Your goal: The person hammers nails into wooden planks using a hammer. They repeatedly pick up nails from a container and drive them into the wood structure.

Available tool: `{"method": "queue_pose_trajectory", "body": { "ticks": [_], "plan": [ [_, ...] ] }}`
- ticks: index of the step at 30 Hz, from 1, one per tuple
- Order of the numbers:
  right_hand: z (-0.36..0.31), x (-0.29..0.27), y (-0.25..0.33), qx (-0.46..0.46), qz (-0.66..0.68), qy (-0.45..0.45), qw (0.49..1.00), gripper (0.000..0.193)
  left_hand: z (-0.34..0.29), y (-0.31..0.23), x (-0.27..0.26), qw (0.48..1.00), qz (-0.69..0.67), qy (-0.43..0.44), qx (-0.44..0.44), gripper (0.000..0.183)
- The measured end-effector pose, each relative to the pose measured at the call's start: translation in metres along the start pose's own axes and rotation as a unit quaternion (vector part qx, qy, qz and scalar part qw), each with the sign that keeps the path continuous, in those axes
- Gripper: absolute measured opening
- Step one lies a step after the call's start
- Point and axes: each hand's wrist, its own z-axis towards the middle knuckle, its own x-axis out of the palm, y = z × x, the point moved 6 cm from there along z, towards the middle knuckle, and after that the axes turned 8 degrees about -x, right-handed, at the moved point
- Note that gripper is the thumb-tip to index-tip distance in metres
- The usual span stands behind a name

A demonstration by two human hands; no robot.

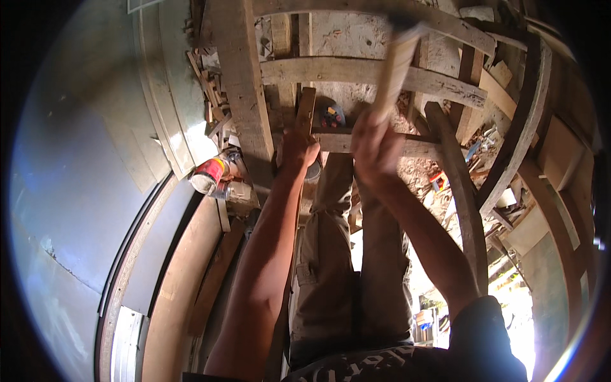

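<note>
Wall: a large grey sheet (70, 184) fills the left side, a pale strip running down it.
Timber: a frame of worn beams (344, 69) spans the upper middle, with a thick plank (238, 95) left of centre and a dark beam (519, 134), bent by the lens, at the right.
Person: khaki trousers (324, 274) and a dark shirt (484, 337) with pale print show at the lower middle; both bare forearms reach upward from the lower edge.
Hammer: the hammer (394, 76), blurred, is raised from the right hand, its dark head over the topmost beam in view; whether the two touch cannot be told.
Wooden piece: the narrow brown piece (308, 105) stands up out of the left hand, right of the thick plank; its lower end is hidden.
Right hand: the right hand (377, 143) has its fingers wrapped about the hammer's handle, their outline smeared.
Left hand: the left hand (297, 149) is curled around the narrow brown piece, the fingers partly out of sight.
Can: a red-banded can (208, 175) lies tilted beside the pale strip, near wood scraps (213, 86).
Small bright thing: a red object (438, 181) lies among debris on the right, its kind unclear.
</note>
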Motion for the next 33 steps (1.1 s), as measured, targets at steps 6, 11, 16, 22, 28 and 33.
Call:
{"method": "queue_pose_trajectory", "body": {
  "ticks": [6, 11, 16, 22, 28, 33],
  "plan": [
    [-0.029, 0.006, -0.005, -0.001, 0.042, 0.076, 0.996, 0.045, -0.021, 0.000, -0.014, 0.997, -0.072, -0.029, 0.012, 0.054],
    [-0.037, 0.029, -0.021, 0.076, 0.072, 0.048, 0.993, 0.047, -0.024, 0.000, -0.013, 0.996, -0.054, -0.072, 0.016, 0.057],
    [-0.012, 0.011, -0.017, 0.114, 0.192, 0.051, 0.973, 0.049, -0.023, -0.005, -0.016, 0.997, -0.032, -0.067, 0.034, 0.044],
    [-0.045, 0.037, -0.041, -0.053, -0.067, 0.017, 0.996, 0.043, -0.030, 0.001, -0.009, 0.994, -0.040, -0.058, 0.079, 0.049],
    [-0.038, 0.010, -0.012, 0.111, 0.093, 0.053, 0.988, 0.041, -0.009, 0.002, 0.002, 0.998, -0.023, -0.030, 0.042, 0.049],
    [-0.039, 0.043, -0.031, 0.087, 0.019, 0.123, 0.988, 0.029, -0.016, -0.009, -0.013, 0.996, -0.014, -0.054, 0.072, 0.049]
  ]
}}
